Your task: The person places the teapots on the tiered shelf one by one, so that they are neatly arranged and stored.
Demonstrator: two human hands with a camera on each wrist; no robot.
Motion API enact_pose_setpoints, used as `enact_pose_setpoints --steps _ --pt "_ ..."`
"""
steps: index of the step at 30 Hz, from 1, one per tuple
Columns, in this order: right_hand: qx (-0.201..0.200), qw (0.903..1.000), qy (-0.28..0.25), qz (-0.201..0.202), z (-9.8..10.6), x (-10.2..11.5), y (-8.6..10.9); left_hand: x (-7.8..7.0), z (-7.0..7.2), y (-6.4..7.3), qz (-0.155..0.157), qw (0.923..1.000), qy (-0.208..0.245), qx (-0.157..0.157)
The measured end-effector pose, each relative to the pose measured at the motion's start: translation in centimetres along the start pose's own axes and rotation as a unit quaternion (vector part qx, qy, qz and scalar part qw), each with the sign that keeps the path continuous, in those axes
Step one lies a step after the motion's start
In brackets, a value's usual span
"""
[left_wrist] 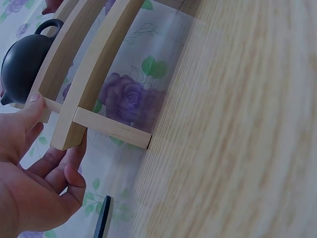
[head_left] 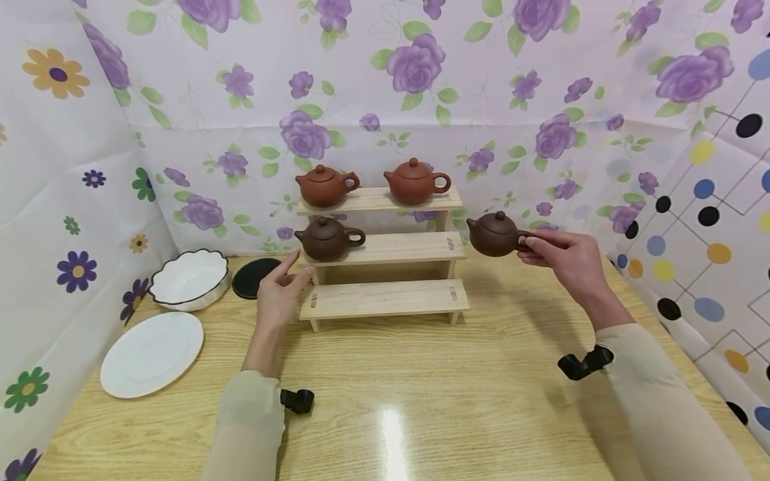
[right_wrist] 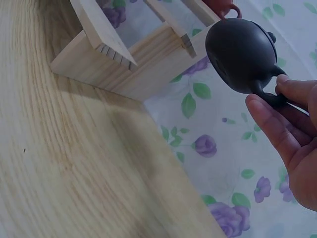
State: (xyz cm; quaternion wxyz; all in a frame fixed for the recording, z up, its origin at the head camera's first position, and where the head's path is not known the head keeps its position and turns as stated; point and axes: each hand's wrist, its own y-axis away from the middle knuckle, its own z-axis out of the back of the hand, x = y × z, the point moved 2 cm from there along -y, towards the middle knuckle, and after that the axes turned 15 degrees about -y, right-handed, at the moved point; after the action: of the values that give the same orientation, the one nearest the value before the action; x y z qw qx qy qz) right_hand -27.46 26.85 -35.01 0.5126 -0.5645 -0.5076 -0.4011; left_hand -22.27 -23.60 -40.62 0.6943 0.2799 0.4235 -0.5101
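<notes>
A three-tier wooden display stand (head_left: 385,302) stands on the table. My left hand (head_left: 279,294) holds its left end, fingers at the middle and lower boards (left_wrist: 94,74). To the right of the stand, my right hand (head_left: 565,257) pinches the handle of a dark brown teapot (head_left: 494,235), raised above the table with its spout toward the stand. The right wrist view shows thumb and fingers on the handle of this teapot (right_wrist: 242,54). Another dark brown teapot (head_left: 325,240) sits at the left of the middle tier. Two reddish-brown teapots, one left (head_left: 323,187) and one right (head_left: 412,184), occupy the top tier.
On the left of the table are a white scalloped bowl (head_left: 191,279), a white plate (head_left: 153,354) and a dark round mat (head_left: 248,278) partly behind my left hand. A flowered cloth (head_left: 361,80) hangs close behind the stand, and a dotted cloth (head_left: 710,214) borders the right side.
</notes>
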Motion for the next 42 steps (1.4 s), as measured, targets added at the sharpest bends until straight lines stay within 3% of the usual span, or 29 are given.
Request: enact_pose_setpoints --steps 16,22,42 --pt "0.049 0.9987 -0.006 0.012 -4.6 0.9 -1.5 0.2 -0.1 -0.2 -0.002 1.0 -0.004 0.003" --pt "0.074 0.9964 -0.041 0.011 -6.2 0.5 -2.2 0.2 0.1 -0.1 -0.005 1.0 0.006 0.002" --pt "0.09 0.9933 -0.063 -0.035 -8.6 -0.2 -3.1 0.1 -0.1 -0.1 -0.012 0.9999 0.007 -0.002"
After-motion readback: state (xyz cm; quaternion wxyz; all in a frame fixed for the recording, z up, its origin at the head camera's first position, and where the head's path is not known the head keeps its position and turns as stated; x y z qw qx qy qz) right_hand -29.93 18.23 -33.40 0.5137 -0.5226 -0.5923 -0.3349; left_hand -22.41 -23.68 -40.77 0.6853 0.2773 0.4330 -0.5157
